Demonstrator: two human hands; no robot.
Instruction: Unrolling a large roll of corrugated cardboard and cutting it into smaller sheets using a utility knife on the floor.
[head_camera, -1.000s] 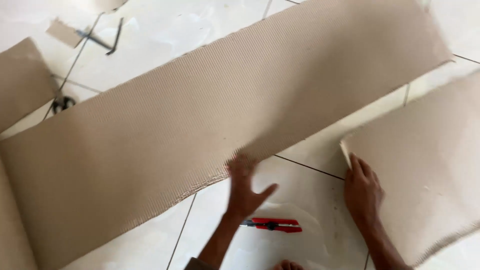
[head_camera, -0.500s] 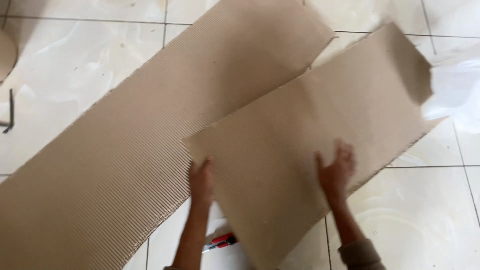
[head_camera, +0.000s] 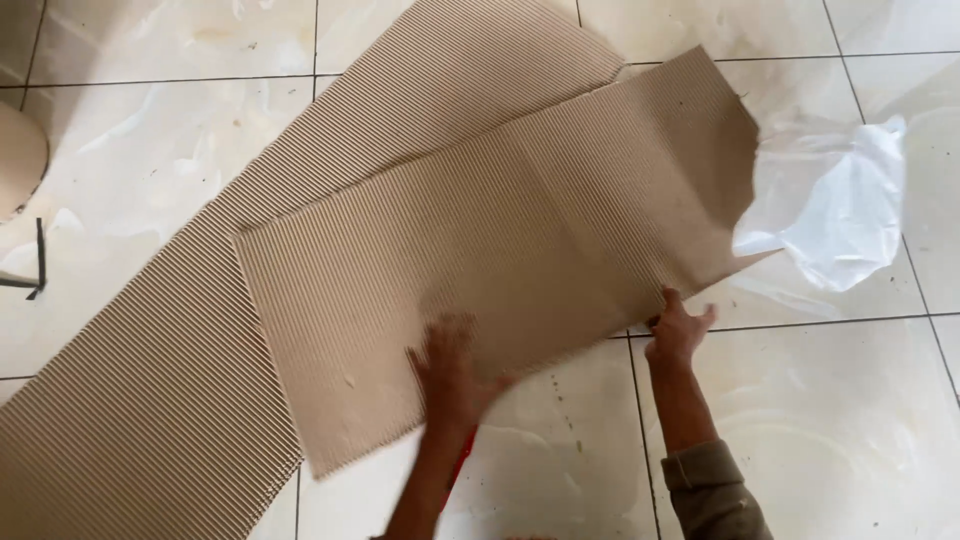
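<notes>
Head view: the smaller brown corrugated cardboard sheet (head_camera: 500, 260) lies across a longer ribbed cardboard strip (head_camera: 200, 340) on the pale tiled floor (head_camera: 820, 420), light, bendy, best taken by its near edge, where the left hand (head_camera: 450, 375) presses flat, fingers spread, and the right hand (head_camera: 680, 330) pinches it.

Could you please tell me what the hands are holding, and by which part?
Both hands, left hand and right hand, hold the smaller cardboard sheet by its near edge.

Cardboard sheets (head_camera: 500, 240) were tan, finely ribbed; floor (head_camera: 820, 420) glossy cream tile, dark grout; plastic bag (head_camera: 830, 210) translucent white.
</notes>
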